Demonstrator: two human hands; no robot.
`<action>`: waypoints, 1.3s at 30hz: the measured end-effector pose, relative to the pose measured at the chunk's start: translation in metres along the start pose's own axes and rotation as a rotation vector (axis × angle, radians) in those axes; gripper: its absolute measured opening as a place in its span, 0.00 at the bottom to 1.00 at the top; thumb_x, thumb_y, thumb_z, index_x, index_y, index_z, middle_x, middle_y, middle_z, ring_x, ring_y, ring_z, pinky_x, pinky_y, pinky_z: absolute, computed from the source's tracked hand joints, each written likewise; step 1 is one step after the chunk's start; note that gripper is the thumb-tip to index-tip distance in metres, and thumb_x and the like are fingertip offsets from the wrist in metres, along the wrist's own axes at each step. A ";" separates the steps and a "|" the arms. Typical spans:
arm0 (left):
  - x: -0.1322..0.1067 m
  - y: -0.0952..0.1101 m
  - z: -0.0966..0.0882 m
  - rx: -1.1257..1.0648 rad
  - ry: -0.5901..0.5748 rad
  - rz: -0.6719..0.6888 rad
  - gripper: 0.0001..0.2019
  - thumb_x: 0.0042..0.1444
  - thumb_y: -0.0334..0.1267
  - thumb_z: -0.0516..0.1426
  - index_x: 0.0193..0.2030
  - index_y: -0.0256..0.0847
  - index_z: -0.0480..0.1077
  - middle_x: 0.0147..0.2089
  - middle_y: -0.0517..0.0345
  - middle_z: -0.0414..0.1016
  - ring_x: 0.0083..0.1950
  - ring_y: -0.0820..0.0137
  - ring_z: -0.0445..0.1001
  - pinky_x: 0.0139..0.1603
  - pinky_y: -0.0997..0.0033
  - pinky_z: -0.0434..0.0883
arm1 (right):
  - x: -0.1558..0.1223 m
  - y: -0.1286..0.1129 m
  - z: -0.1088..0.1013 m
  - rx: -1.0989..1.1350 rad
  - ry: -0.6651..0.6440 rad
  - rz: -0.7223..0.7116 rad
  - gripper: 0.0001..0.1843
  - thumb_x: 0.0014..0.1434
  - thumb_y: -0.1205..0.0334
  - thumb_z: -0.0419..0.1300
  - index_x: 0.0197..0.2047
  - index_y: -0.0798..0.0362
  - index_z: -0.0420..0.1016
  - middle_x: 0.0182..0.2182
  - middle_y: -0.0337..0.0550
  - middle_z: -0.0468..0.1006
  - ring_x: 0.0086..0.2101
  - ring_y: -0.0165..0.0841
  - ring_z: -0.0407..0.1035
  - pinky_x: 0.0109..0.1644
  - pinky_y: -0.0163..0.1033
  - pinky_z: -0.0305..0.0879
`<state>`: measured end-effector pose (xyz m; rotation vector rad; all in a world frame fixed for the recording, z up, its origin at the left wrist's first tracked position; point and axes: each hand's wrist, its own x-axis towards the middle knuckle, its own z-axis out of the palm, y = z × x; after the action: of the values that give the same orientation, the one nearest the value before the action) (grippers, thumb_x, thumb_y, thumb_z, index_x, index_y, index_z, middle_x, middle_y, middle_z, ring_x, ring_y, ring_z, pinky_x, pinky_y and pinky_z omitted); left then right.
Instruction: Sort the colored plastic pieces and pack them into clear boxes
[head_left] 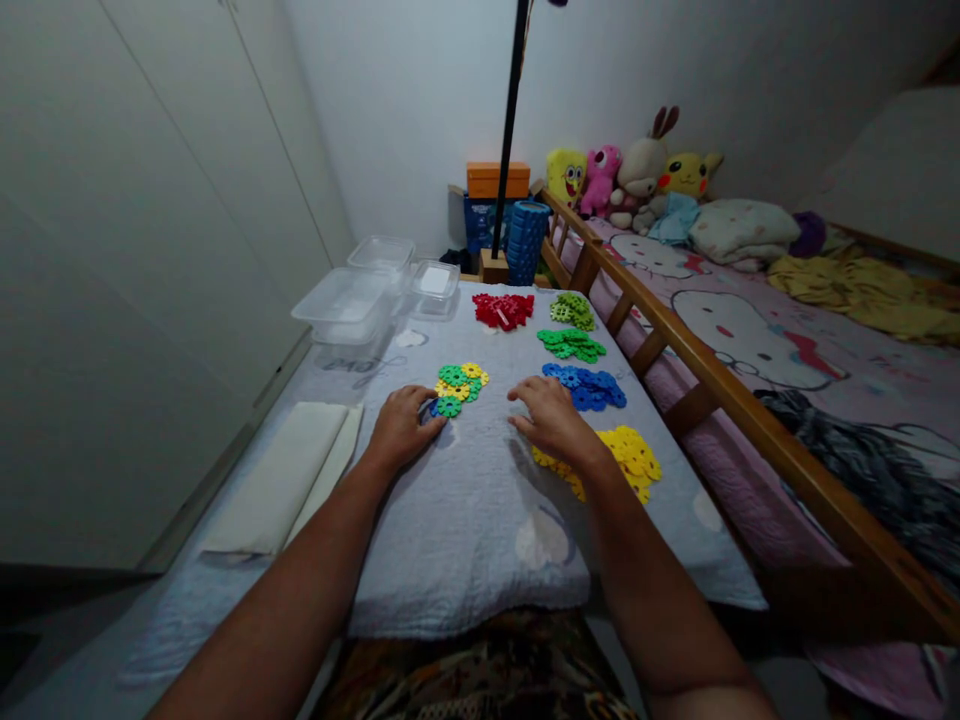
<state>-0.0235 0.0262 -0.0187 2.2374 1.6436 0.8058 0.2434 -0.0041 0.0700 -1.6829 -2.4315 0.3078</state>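
Note:
A small mixed group of green, yellow and blue flower-shaped plastic discs (459, 385) lies on the cloth between my hands. My left hand (403, 428) rests at its left edge, thumb and index finger apart, with a bit of a blue disc showing between them. To the right of the group, my right hand (553, 412) is open, its fingers curved and nothing visible in them. Just beyond it are blue discs (592, 388), and yellow discs (634, 460) lie partly hidden under my right wrist. Further back sit green discs (571, 345), light green discs (573, 310) and red pieces (502, 311).
Clear plastic containers (345, 300) and a smaller clear box (436, 280) stand at the back left. A folded cream cloth (281, 475) lies left. The wooden bed rail (675, 355) borders the table's right side. A black pole (509, 130) rises behind the table.

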 end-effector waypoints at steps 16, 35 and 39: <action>-0.002 0.006 0.000 -0.008 0.021 -0.015 0.25 0.52 0.46 0.63 0.56 0.41 0.71 0.57 0.46 0.76 0.61 0.52 0.72 0.64 0.51 0.67 | 0.086 -0.048 0.066 -0.016 0.005 -0.010 0.20 0.71 0.60 0.49 0.62 0.47 0.71 0.64 0.47 0.69 0.58 0.46 0.60 0.59 0.48 0.59; 0.030 0.028 -0.003 0.236 -0.232 -0.212 0.49 0.45 0.56 0.68 0.72 0.44 0.55 0.73 0.42 0.62 0.70 0.45 0.61 0.64 0.47 0.64 | 0.083 -0.007 0.039 0.116 0.224 -0.001 0.14 0.60 0.66 0.62 0.50 0.54 0.77 0.48 0.50 0.78 0.50 0.40 0.69 0.58 0.43 0.62; 0.033 0.027 0.007 0.189 -0.163 -0.172 0.45 0.48 0.56 0.67 0.71 0.45 0.58 0.70 0.45 0.65 0.69 0.48 0.63 0.65 0.48 0.63 | 0.084 0.035 0.014 0.133 0.204 0.033 0.13 0.57 0.65 0.65 0.47 0.53 0.78 0.46 0.48 0.80 0.47 0.39 0.72 0.53 0.41 0.65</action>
<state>0.0091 0.0490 -0.0013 2.1763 1.8666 0.4309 0.2420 0.0857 0.0487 -1.6138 -2.1893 0.2810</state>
